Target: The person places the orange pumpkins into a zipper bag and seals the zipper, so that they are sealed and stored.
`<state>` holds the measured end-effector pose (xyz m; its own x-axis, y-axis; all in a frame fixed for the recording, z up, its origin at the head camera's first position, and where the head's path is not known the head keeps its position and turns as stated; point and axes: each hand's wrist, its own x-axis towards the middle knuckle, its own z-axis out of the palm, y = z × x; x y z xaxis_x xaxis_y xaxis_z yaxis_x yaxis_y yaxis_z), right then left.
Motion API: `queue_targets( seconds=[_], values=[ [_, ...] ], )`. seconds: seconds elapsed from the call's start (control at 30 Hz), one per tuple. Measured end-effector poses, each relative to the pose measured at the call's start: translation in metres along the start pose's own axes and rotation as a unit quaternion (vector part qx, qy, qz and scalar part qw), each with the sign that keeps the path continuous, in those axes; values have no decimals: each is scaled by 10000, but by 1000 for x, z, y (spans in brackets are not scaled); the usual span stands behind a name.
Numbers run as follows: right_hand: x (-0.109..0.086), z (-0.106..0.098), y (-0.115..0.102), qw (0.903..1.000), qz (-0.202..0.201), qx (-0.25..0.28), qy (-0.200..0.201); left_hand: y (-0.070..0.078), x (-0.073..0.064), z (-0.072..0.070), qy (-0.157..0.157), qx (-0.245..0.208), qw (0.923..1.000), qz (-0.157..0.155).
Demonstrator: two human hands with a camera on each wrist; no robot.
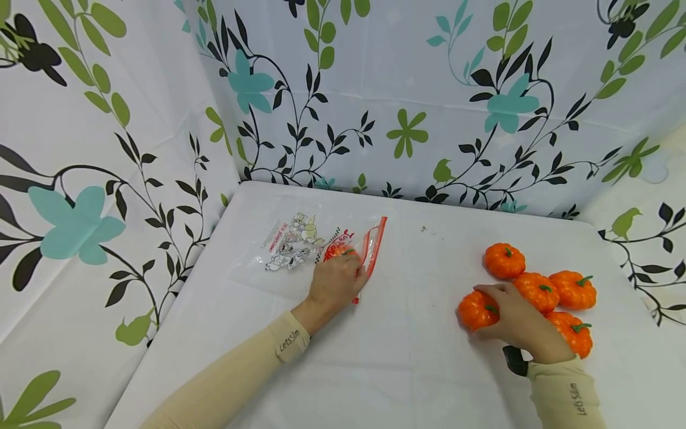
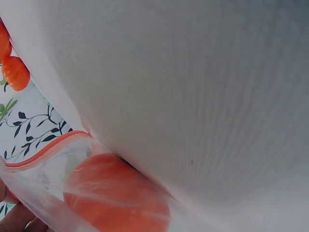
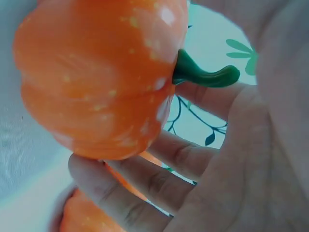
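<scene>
A clear printed zip bag (image 1: 292, 283) with a red zip edge lies on the white table, left of centre. One small orange toy pumpkin (image 1: 343, 251) is inside it, near the mouth, and shows through the plastic in the left wrist view. My left hand (image 1: 333, 285) grips the bag by its mouth, fingers curled; only a few fingertips (image 2: 19, 218) show in the left wrist view. On the right, my right hand (image 1: 522, 319) holds another pumpkin (image 1: 476, 310), thumb and fingers around its sides. The right wrist view shows its green curved stem (image 3: 207, 75) pointing at the palm.
Several more orange pumpkins (image 1: 505, 260) sit close together beyond and to the right of my right hand. A white cloth covers the table (image 1: 396, 357). Behind and to the sides hangs a curtain (image 1: 359, 77) with leaves and flowers.
</scene>
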<state>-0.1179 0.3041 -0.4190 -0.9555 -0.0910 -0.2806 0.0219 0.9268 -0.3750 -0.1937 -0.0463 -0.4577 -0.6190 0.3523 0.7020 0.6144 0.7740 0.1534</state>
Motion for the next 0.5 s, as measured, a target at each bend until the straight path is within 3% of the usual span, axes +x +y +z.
queue_targets(
  seconds=[0.5],
  values=[
    [16,13,-38,9964,-738,177,384,1,-2,1,-27,12,10000,-71]
  ],
)
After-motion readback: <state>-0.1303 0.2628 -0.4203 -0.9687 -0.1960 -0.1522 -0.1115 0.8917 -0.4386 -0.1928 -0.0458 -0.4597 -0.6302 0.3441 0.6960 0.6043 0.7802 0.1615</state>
